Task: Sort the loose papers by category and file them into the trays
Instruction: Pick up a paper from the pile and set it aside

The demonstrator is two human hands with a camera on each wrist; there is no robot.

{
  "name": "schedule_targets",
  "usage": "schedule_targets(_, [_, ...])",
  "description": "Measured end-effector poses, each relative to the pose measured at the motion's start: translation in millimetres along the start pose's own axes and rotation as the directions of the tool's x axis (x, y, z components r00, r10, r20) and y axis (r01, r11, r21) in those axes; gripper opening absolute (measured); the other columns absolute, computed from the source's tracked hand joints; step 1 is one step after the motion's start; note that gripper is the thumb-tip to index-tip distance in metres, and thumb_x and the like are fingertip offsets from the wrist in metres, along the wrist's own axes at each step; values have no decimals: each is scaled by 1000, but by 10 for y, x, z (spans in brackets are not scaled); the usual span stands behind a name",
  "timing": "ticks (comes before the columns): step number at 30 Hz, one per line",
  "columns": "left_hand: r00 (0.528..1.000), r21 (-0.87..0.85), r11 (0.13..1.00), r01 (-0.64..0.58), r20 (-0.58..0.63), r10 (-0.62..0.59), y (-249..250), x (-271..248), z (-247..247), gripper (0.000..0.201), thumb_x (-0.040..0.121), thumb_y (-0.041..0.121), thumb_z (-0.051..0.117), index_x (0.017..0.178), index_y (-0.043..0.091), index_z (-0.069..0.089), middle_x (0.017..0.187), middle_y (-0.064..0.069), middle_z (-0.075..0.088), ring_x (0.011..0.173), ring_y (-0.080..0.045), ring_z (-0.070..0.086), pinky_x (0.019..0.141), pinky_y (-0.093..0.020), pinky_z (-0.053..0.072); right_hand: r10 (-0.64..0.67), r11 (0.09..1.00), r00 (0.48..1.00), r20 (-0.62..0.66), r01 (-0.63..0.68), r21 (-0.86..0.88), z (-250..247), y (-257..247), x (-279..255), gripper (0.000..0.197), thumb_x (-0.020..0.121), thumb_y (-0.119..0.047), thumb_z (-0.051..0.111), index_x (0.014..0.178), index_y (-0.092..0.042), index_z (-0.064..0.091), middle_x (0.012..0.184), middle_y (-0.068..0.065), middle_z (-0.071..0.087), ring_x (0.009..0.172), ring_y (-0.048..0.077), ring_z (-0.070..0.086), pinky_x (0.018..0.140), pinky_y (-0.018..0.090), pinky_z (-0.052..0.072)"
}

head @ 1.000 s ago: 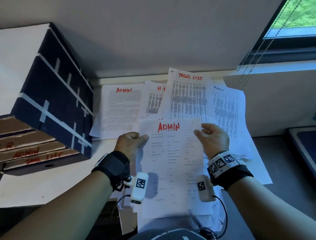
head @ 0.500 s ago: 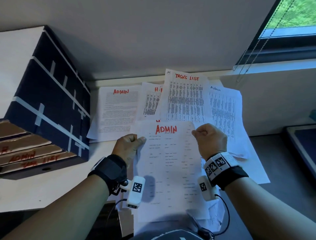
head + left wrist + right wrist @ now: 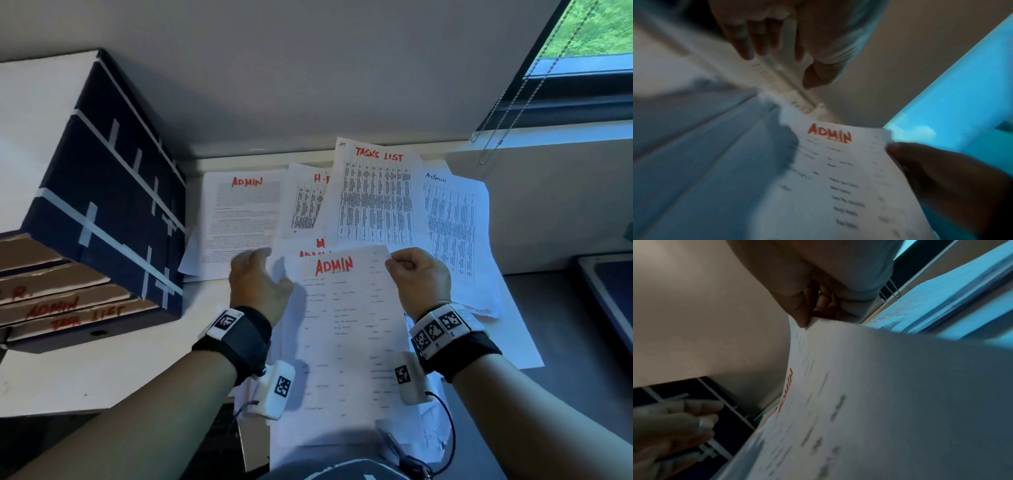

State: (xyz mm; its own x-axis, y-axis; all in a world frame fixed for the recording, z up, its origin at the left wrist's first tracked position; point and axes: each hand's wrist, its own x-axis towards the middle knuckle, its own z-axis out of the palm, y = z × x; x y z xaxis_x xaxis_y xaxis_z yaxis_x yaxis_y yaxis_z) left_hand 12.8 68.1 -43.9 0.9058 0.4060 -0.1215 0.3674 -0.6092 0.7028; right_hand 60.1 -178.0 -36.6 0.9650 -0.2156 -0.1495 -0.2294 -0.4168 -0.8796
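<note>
A white sheet headed ADMIN in red (image 3: 346, 329) hangs lifted over the desk. My right hand (image 3: 416, 279) pinches its top right corner between thumb and curled fingers (image 3: 803, 318). My left hand (image 3: 258, 279) is off the sheet, just left of it, fingers spread and relaxed (image 3: 760, 40), holding nothing. Behind lie loose papers: another ADMIN sheet (image 3: 245, 216), an H.R sheet (image 3: 306, 202), a TASKS LIST sheet (image 3: 375, 198) and a blue-headed Admin sheet (image 3: 452, 219). The stacked cardboard trays (image 3: 65, 305) at left carry red labels, among them ADMIN and TASK LIST.
A dark blue box with white tape (image 3: 106, 192) holds the trays at the desk's left. A wall rises behind the papers, with a window and blind chain (image 3: 507, 116) at upper right. A dark framed object (image 3: 609, 298) sits at the far right. More papers lie under the held sheet.
My left hand has let go of the ADMIN sheet's top left edge and opened, moving slightly left. The right hand keeps its pinch and now holds the sheet alone.
</note>
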Motion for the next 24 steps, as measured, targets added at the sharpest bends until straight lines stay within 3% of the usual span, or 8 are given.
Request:
schedule_targets(2, [981,75,978,-193,-8,195,192,-66,-52,43,83,23,74,124,18,60,129,-3,46,113,-16,48,102,-28,41,-5,998,1000,20,3,58,3,-28,1,12,86,-18,71,77,-24,66,64,-10,60,61,12,55,68,33,52])
schedule_targets(4, [935,-52,973,-225,270,230,432,-139,-26,31,86,28,73,115,20,67,115,3,58,98,-12,59,91,-27,49,-9,991,995,95,-3,130,30,-102,-31,10,88,-16,71,80,-18,66,63,-7,60,61,13,56,64,34,51])
schedule_targets(7, [825,-340,938,63,546,143,643,-172,140,23,90,26,71,108,12,70,98,0,71,91,-17,69,88,-36,59,14,936,947,320,-125,329,75,-270,-153,6,91,-6,67,84,-7,68,70,4,65,65,18,61,62,34,55])
schedule_targets(10, [822,-448,863,232,565,72,683,-115,251,24,89,19,75,104,3,68,91,-9,70,82,-16,70,85,-35,60,13,910,907,420,-184,371,75,-302,-191,8,89,-1,67,96,1,71,81,13,70,75,22,66,72,33,59])
schedule_targets(12, [818,-504,810,302,573,51,674,-114,270,24,88,14,76,107,1,69,89,-9,71,76,-13,68,82,-31,59,3,934,908,420,-153,324,75,-264,-171,12,86,-3,71,97,-7,73,88,14,72,83,22,67,78,35,59])
schedule_targets(15, [824,-540,770,339,566,34,662,-132,284,20,85,14,78,102,7,73,88,-7,74,81,-14,69,79,-29,59,-20,964,904,426,-96,250,90,-229,-165,17,85,-5,73,95,-18,72,92,11,73,86,21,64,87,42,56])
schedule_targets(19, [831,-578,719,386,556,1,662,-162,303,19,82,9,79,101,9,75,92,-11,75,81,-15,70,74,-25,58,-1,958,899,438,-124,258,83,-210,-162,31,83,-5,75,113,-7,69,103,12,73,98,23,70,87,38,58])
schedule_targets(24, [839,-618,665,419,544,-23,655,-176,278,19,81,4,79,98,9,75,91,-11,76,78,-16,72,70,-24,59,4,954,878,478,-147,262,65,-196,-141,48,77,0,79,122,-1,64,99,12,74,92,20,71,90,36,57])
